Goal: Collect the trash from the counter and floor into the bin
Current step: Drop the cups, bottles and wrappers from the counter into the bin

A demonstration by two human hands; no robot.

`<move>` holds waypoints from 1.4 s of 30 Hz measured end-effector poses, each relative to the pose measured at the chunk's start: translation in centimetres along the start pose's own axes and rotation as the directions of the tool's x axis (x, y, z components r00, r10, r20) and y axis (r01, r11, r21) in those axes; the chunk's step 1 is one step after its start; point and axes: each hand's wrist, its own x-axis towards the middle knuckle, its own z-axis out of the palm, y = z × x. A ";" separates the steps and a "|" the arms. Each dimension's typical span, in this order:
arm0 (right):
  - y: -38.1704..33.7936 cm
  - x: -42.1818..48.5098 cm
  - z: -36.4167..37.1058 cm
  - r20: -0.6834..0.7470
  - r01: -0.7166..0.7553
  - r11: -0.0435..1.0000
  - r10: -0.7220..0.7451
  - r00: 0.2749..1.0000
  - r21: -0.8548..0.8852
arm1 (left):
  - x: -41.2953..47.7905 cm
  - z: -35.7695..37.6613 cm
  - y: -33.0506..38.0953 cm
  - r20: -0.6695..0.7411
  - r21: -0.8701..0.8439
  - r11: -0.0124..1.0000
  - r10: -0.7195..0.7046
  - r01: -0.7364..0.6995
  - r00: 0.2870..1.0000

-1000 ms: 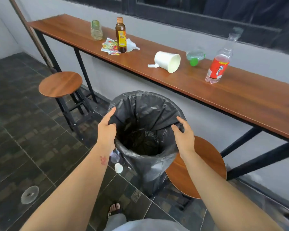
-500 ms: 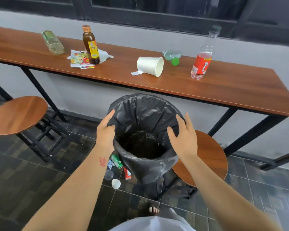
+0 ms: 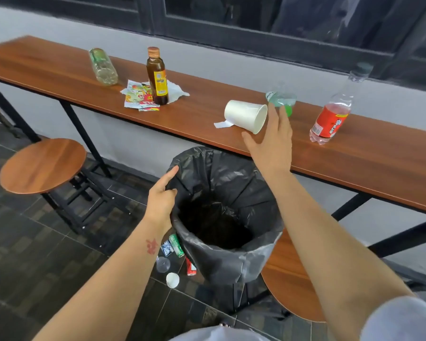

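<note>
Right hand (image 3: 271,146), fingers spread, by paper cup (image 3: 245,116) (on its side) at counter (image 3: 354,153) front edge; we could nudge it off. Left hand (image 3: 160,200) pinches bin liner (image 3: 231,173).

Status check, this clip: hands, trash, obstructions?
Left hand holds bin rim. Right hand open at paper cup, not yet gripping. Cup lies tipped on counter; nothing in the way.

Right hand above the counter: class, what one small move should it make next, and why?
Probably close the right hand round the tipped-over white paper cup on the brown wooden counter. Its spread fingers hold nothing and hover at the cup's open mouth, while the left hand holds the rim of the black-bagged bin just below.
</note>
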 end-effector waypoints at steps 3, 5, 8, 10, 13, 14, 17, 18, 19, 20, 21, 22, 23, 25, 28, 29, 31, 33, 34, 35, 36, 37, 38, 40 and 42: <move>0.0 3.0 1.4 0.091 -0.030 0.999 0.029 0.995 0.015 | 0.0 0.5 0.7 -0.004 0.033 0.999 0.006 -0.006 1.000; 0.2 4.0 2.4 0.147 -0.041 0.998 0.034 0.989 0.050 | 0.1 0.9 1.1 -0.014 0.049 0.999 0.001 0.000 1.000; 0.7 4.4 3.1 0.113 -0.040 0.994 0.028 0.993 0.104 | 0.2 1.2 1.4 -0.034 0.076 0.997 -0.013 0.016 0.999; 0.8 4.2 3.1 0.069 -0.026 0.992 0.018 0.997 0.120 | 0.2 1.3 1.4 -0.040 0.077 0.997 -0.018 0.021 0.999; 0.6 3.7 2.7 0.020 0.015 0.980 -0.019 1.000 0.200 | 0.4 1.1 1.3 -0.042 0.077 0.997 -0.022 0.026 0.999; 0.6 3.4 2.5 0.011 0.036 0.976 -0.039 0.999 0.216 | 0.5 1.0 1.2 -0.042 0.074 0.997 -0.023 0.026 0.999; 0.3 2.6 1.9 -0.019 0.068 0.956 -0.066 0.998 0.284 | 0.6 0.6 1.0 -0.036 0.072 0.997 -0.014 0.016 0.999; 0.2 2.2 1.5 -0.044 0.056 0.945 -0.045 0.998 0.324 | 0.6 0.4 0.9 -0.031 0.071 0.997 -0.006 0.009 0.999; 0.1 1.7 1.1 -0.066 0.038 0.934 -0.015 0.998 0.355 | 0.5 0.2 0.9 -0.026 0.067 0.998 -0.001 0.003 1.000; 0.0 1.1 0.7 -0.076 0.020 0.928 0.010 0.997 0.372 | 0.4 0.1 0.8 -0.020 0.054 0.999 0.003 -0.002 1.000; -0.1 0.4 0.2 -0.075 0.015 0.927 0.014 0.997 0.375 | 0.4 -0.1 0.8 -0.019 0.041 0.999 0.002 -0.001 1.000; -0.2 -0.6 -0.2 -0.065 0.029 0.930 -0.005 0.998 0.367 | 0.2 -0.2 0.9 -0.018 0.031 1.000 0.000 0.001 1.000; -0.2 -1.8 -0.5 -0.057 0.062 0.933 -0.044 0.997 0.353 | 0.0 -0.3 0.9 -0.021 0.023 1.000 0.000 0.000 1.000; 0.1 -4.5 -0.7 -0.044 0.165 0.936 -0.159 0.986 0.310 | -0.6 -0.3 1.1 -0.020 0.020 1.000 0.016 -0.015 1.000; 1.0 -8.2 -0.2 0.094 0.245 0.954 -0.264 0.960 0.174 | -1.3 -0.4 1.3 -0.034 0.057 0.998 0.043 -0.041 0.998; 1.4 -9.1 -0.1 0.170 0.249 0.962 -0.265 0.949 0.109 | -1.5 -0.4 1.3 -0.038 0.066 0.997 0.052 -0.049 0.998; 2.3 -10.3 0.1 0.328 0.255 0.967 -0.234 0.915 -0.023 | -1.7 -0.4 1.1 -0.037 0.088 0.994 0.065 -0.061 0.997; 2.9 -11.0 0.2 0.462 0.253 0.960 -0.170 0.870 -0.123 | -2.0 -0.2 0.9 -0.020 0.105 0.992 0.070 -0.068 0.997; 3.1 -11.2 0.1 0.501 0.252 0.954 -0.140 0.854 -0.164 | -2.2 -0.1 0.9 -0.010 0.111 0.991 0.071 -0.070 0.997; 3.4 -11.4 0.1 0.523 0.253 0.946 -0.115 0.844 -0.201 | -2.2 0.0 0.8 -0.001 0.114 0.991 0.071 -0.071 0.997; 3.6 -11.5 0.0 0.538 0.253 0.939 -0.092 0.838 -0.233 | -2.3 0.1 0.8 0.006 0.116 0.991 0.072 -0.072 0.997; 3.9 -11.7 -0.1 0.550 0.250 0.934 -0.072 0.832 -0.257 | -2.3 0.2 0.8 0.016 0.118 0.990 0.074 -0.075 0.997; 4.2 -11.8 -0.2 0.562 0.245 0.931 -0.054 0.825 -0.270 | -2.3 0.4 0.8 0.027 0.123 0.989 0.076 -0.078 0.997; 4.7 -11.9 -0.6 0.568 0.235 0.935 -0.046 0.822 -0.264 | -2.4 0.8 0.8 0.048 0.135 0.987 0.078 -0.084 0.996; 4.9 -11.9 -1.1 0.515 0.237 0.945 -0.091 0.853 -0.226 | -2.3 1.0 0.7 0.056 0.141 0.987 0.075 -0.082 0.996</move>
